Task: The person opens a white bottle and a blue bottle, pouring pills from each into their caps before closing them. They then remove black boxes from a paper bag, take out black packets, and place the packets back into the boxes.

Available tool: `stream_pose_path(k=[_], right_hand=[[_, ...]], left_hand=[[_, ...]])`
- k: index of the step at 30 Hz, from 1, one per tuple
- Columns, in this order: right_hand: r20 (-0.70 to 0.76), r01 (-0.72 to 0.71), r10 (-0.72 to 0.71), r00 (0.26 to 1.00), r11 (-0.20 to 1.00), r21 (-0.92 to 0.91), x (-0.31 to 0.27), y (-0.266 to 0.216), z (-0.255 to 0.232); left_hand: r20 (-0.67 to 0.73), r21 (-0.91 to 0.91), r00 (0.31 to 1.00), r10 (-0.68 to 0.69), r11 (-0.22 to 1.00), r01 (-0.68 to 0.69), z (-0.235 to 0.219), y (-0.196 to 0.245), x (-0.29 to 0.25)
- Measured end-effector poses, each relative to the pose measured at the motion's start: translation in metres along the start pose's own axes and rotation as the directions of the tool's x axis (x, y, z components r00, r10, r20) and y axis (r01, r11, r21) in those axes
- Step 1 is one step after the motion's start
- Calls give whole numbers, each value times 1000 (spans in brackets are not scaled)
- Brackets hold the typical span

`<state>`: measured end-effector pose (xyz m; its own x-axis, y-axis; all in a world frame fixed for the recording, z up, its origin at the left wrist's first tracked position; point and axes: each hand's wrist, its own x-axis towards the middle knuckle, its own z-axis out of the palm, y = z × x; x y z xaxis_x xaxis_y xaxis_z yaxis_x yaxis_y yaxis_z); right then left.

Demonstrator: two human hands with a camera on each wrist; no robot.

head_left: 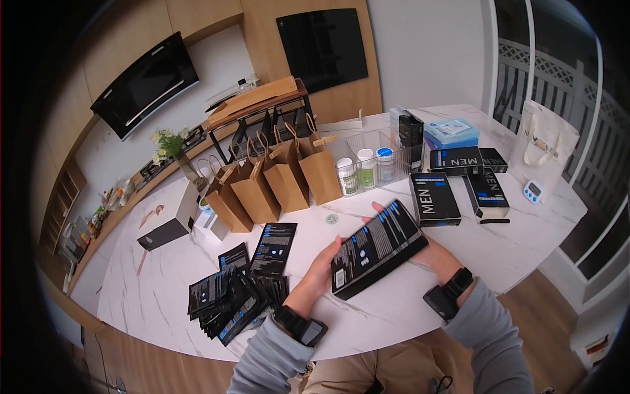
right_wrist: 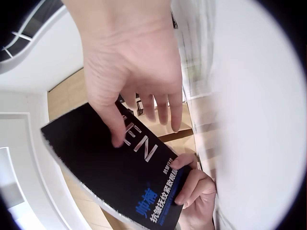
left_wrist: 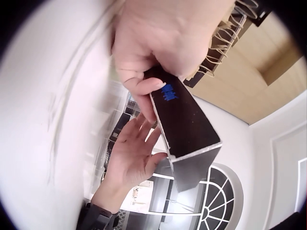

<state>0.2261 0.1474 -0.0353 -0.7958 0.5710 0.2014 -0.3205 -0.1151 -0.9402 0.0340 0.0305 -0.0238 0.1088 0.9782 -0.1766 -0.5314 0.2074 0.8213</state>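
A black box with blue and white print (head_left: pixel 377 253) is held tilted over the front of the table. My left hand (head_left: pixel 317 270) grips its left end, thumb on one side and fingers curled round the other. At the opposite end my right hand (head_left: pixel 438 257) is mostly behind the box in the head view. In the right wrist view the right hand's fingers (right_wrist: pixel 163 108) extend fairly straight past the box edge, its thumb over the large lettered face. Left of the hands lies a loose pile of black printed sachets (head_left: pixel 239 295).
Brown paper bags (head_left: pixel 283 177) stand in a row behind the sachets. A clear divided organizer (head_left: pixel 367 141) holds white bottles. Farther right are black MEN boxes (head_left: pixel 434 197), blue packs (head_left: pixel 451 130), a white timer (head_left: pixel 532 191) and a white bag (head_left: pixel 551 138). A white carton (head_left: pixel 167 220) sits left.
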Motion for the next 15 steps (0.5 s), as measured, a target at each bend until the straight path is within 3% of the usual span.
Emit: stream_pose_path(k=[1,3,5,6,7,8,9,10,11,13,15], right_hand=[[96,-95,65,993,930,354,-3,-9,8],[154,-146,94,983,919,367,-9,-17,15],[232,-29,57,971,992,-121,-14,-24,21],[328,233,-139,935,935,-267,-7,-18,12],[328,232,-139,934,935,-267,-6,-16,12],[276,191,-133,952,962,-195,-5,-15,12],[224,152,-123,967,981,-119,-4,-14,13],[98,92,-76,992,980,-175,-5,-14,15],[71,158,-143,987,935,-316,-7,-10,12],[-33,-11,5,999,981,-191,-6,5,2],[-98,11,-24,995,991,-134,-8,3,6]], left_hand=[[50,27,998,-30,999,28,0,-1,1],[87,35,994,-64,998,61,3,0,-1],[56,59,996,-74,996,70,4,1,-2],[56,59,996,-73,996,70,3,0,-1],[50,74,998,-37,997,33,1,0,1],[46,88,999,0,996,-4,-2,-2,3],[95,-22,995,21,1000,-19,-5,-5,5],[122,15,992,24,1000,-26,-11,-4,6],[150,52,988,25,998,-34,-17,-3,7],[151,34,988,16,999,-22,-25,-8,12],[153,15,988,8,1000,-11,-26,-10,13]])
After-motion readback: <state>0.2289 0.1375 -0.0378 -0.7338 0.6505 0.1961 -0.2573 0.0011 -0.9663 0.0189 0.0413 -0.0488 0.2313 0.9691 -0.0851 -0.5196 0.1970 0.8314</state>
